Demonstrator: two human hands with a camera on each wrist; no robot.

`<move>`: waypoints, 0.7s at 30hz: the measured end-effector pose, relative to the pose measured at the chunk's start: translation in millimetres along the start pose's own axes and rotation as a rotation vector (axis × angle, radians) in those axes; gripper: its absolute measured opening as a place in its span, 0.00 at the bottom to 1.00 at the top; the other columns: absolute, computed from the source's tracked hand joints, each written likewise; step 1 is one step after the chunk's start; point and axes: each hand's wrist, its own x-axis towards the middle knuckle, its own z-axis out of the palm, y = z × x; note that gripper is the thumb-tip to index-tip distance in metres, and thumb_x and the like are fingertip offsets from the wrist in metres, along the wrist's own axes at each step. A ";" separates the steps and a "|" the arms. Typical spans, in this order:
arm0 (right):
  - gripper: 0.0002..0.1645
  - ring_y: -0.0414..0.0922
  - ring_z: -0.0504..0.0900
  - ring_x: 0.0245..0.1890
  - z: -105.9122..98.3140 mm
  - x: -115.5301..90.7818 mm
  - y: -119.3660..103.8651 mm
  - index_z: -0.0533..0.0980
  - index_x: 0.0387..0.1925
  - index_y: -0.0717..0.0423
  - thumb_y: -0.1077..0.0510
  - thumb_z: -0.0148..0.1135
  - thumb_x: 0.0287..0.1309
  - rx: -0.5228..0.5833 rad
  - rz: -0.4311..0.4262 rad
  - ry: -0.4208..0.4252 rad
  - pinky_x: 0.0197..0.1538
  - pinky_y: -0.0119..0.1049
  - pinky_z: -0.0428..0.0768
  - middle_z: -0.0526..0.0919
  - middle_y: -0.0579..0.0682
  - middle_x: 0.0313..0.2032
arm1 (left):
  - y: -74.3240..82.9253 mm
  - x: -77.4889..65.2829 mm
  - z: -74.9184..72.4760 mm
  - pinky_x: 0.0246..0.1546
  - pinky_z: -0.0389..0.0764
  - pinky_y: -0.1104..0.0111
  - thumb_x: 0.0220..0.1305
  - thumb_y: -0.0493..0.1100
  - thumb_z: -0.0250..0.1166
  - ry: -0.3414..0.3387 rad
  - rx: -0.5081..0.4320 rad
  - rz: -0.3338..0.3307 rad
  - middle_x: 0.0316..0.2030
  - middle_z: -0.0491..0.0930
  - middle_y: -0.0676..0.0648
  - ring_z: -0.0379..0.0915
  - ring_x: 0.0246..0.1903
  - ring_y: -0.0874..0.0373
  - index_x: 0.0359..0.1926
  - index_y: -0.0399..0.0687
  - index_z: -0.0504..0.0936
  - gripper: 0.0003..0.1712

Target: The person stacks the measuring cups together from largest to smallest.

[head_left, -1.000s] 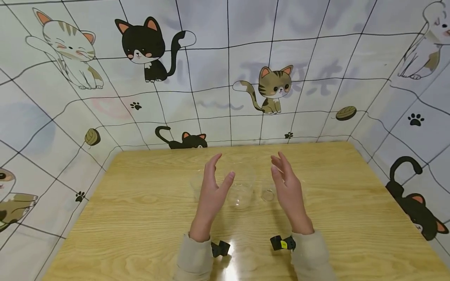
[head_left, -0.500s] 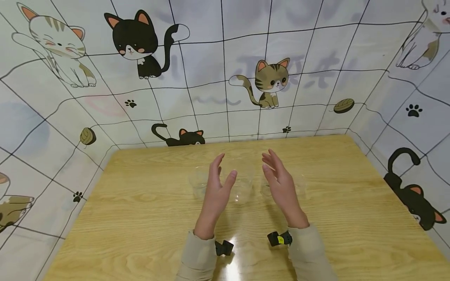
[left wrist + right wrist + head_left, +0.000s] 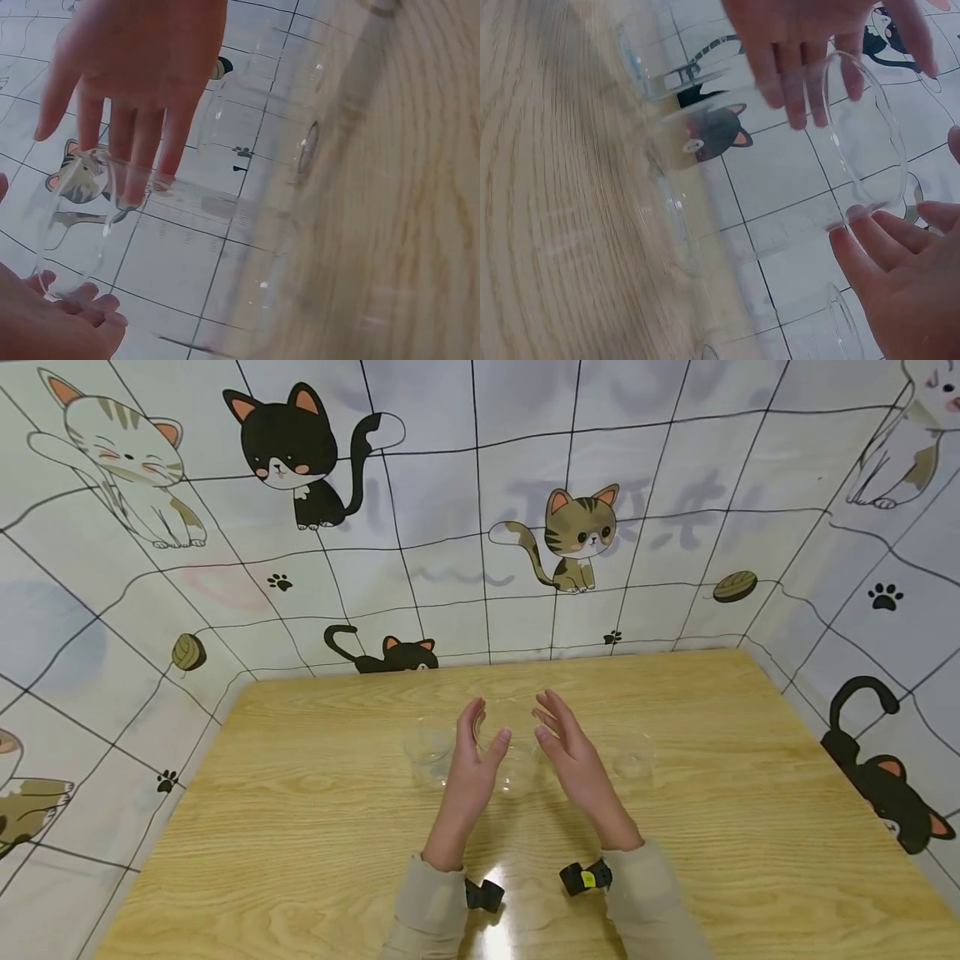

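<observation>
A clear glass beaker (image 3: 514,768) with faint graduation marks stands upright on the table between both hands. My left hand (image 3: 474,768) is at its left side, fingers lightly bent near the rim (image 3: 45,247). On the other side, my right hand (image 3: 576,760) faces it with the palm inward and the fingers extended. In the right wrist view, the fingertips of my right hand (image 3: 907,262) are right at the rim. The left hand's fingers (image 3: 784,82) overlap the glass there from the far side.
To the left stands another clear glass vessel (image 3: 429,752) with a bluish mark. Further small glass vessels (image 3: 633,764) stand on the right, one partly behind the right hand. A cat-printed wall cloth (image 3: 480,527) borders the wooden table (image 3: 300,827).
Both hands have moved inward towards the central beaker, the right hand farther. The small vessel on the right shows more fully now. The glassware stays where it was.
</observation>
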 end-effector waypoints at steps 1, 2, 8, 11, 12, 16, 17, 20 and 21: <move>0.32 0.41 0.57 0.63 0.8 0.3 0.4 0.45 0.66 0.32 0.47 0.44 0.64 0.012 0.003 -0.004 0.58 0.47 0.62 0.54 0.42 0.65 | -2.7 0.7 0.7 0.59 0.53 0.51 0.59 0.61 0.53 -0.002 -0.001 -0.003 0.66 0.50 0.55 0.41 0.65 0.60 0.66 0.61 0.45 0.39; 0.32 0.42 0.57 0.63 1.5 0.4 0.1 0.45 0.66 0.33 0.47 0.44 0.64 0.026 0.008 -0.008 0.59 0.48 0.62 0.54 0.43 0.65 | -5.2 1.2 1.3 0.59 0.53 0.50 0.59 0.63 0.52 -0.006 -0.005 -0.007 0.66 0.50 0.55 0.42 0.65 0.60 0.66 0.62 0.45 0.39; 0.36 0.48 0.52 0.65 3.6 -1.5 -13.3 0.37 0.68 0.39 0.53 0.43 0.66 0.028 0.048 -0.071 0.61 0.50 0.57 0.51 0.49 0.66 | -13.9 0.9 2.2 0.58 0.56 0.50 0.61 0.60 0.52 -0.030 -0.049 -0.024 0.65 0.50 0.55 0.41 0.65 0.59 0.67 0.62 0.44 0.39; 0.38 0.51 0.49 0.65 4.3 -3.6 -23.5 0.33 0.68 0.44 0.55 0.42 0.66 0.013 0.064 -0.105 0.61 0.52 0.54 0.49 0.52 0.67 | -17.3 0.6 2.2 0.57 0.55 0.49 0.60 0.59 0.54 -0.032 -0.056 -0.032 0.65 0.51 0.56 0.42 0.65 0.58 0.66 0.64 0.43 0.39; 0.39 0.52 0.49 0.65 4.6 -4.4 -26.2 0.32 0.68 0.45 0.55 0.42 0.66 0.009 0.069 -0.114 0.61 0.53 0.53 0.49 0.53 0.67 | -18.4 0.4 2.0 0.57 0.55 0.49 0.59 0.59 0.55 -0.032 -0.054 -0.039 0.65 0.51 0.56 0.42 0.65 0.58 0.66 0.65 0.43 0.40; 0.41 0.52 0.46 0.66 5.4 -6.4 -31.6 0.31 0.68 0.47 0.55 0.44 0.66 -0.019 0.078 -0.146 0.62 0.54 0.50 0.48 0.55 0.67 | -22.7 -0.6 1.3 0.57 0.52 0.45 0.54 0.59 0.60 -0.044 -0.057 -0.047 0.65 0.50 0.57 0.40 0.65 0.56 0.65 0.70 0.43 0.44; 0.41 0.52 0.45 0.66 5.6 -6.5 -32.2 0.31 0.68 0.48 0.55 0.44 0.65 -0.029 0.075 -0.153 0.62 0.54 0.49 0.48 0.55 0.67 | -23.5 -0.6 1.0 0.57 0.51 0.44 0.53 0.59 0.61 -0.049 -0.057 -0.046 0.65 0.50 0.57 0.40 0.65 0.56 0.65 0.71 0.43 0.45; 0.44 0.51 0.44 0.66 6.0 -6.1 -32.8 0.30 0.67 0.48 0.56 0.46 0.64 -0.051 0.065 -0.165 0.62 0.54 0.48 0.47 0.56 0.67 | -25.6 -0.1 -0.3 0.57 0.49 0.44 0.51 0.58 0.64 -0.065 -0.058 -0.029 0.65 0.51 0.57 0.40 0.65 0.56 0.65 0.71 0.43 0.47; 0.44 0.51 0.44 0.66 6.1 -5.8 -33.1 0.29 0.67 0.48 0.57 0.47 0.64 -0.056 0.062 -0.166 0.62 0.54 0.47 0.46 0.56 0.67 | -26.3 0.4 -0.8 0.58 0.49 0.45 0.51 0.58 0.64 -0.067 -0.053 -0.024 0.64 0.52 0.57 0.41 0.65 0.57 0.65 0.71 0.43 0.47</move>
